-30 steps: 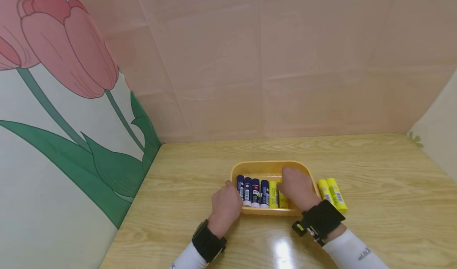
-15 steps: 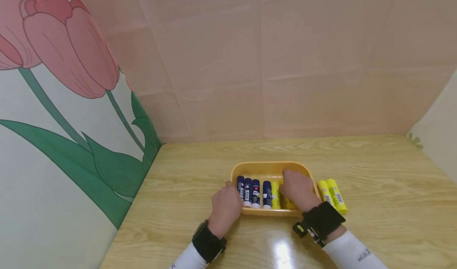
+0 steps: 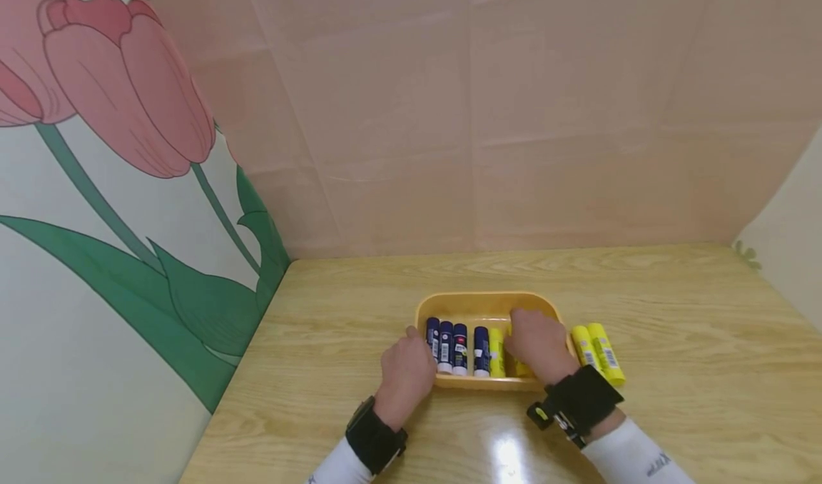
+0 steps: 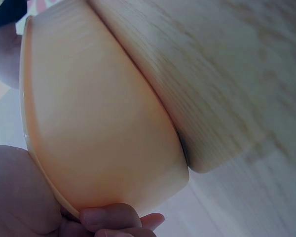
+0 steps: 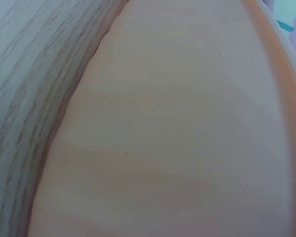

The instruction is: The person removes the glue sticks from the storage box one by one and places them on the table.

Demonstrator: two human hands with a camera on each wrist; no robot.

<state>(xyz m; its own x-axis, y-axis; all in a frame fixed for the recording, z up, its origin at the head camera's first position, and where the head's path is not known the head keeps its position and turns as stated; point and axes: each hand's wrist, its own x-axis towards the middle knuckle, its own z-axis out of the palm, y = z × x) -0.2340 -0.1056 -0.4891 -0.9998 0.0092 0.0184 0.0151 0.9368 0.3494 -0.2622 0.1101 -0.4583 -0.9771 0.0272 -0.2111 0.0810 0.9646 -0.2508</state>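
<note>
We see a wood tabletop (image 3: 347,313) below a creased pinkish backdrop (image 3: 385,113), a tulip mural (image 3: 122,91) at upper left. The yellow tray (image 3: 462,305) sits lower centre-right, apart from the table's back edge, with wood stretching to both sides. We count four navy sticks (image 3: 459,350) and two visible yellow sticks (image 3: 497,353) inside, and an outer yellow pair (image 3: 606,354) just right. The left hand (image 3: 407,370) clamps the tray's rim; the right hand (image 3: 538,343) reaches inside, its grip hidden, so we cannot tell.
</note>
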